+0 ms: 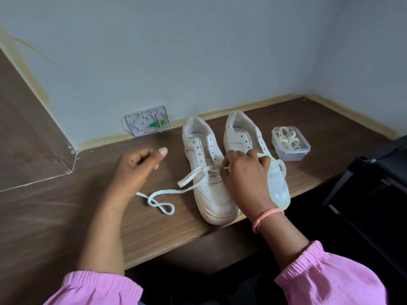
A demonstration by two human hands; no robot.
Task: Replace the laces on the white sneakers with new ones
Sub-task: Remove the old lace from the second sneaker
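Head view: my right hand (244, 172) fingers (224, 170) pinch the lace (187, 178) tip just at the lower eyelets of the left sneaker (209, 172); the rest trails left of them. Left hand (136, 168) hovers loosely curled, holding nothing, I think; it's blurred. I'd keep the lace flat and feed it straight. Right sneaker (259, 155) sits behind my knuckles, tub of laces (290, 143) beyond. Brown wood table (154, 227), pale corner walls (198, 51).

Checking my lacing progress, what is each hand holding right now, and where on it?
Right hand pinches the lace by its tip at the left sneaker. Left hand holds nothing.
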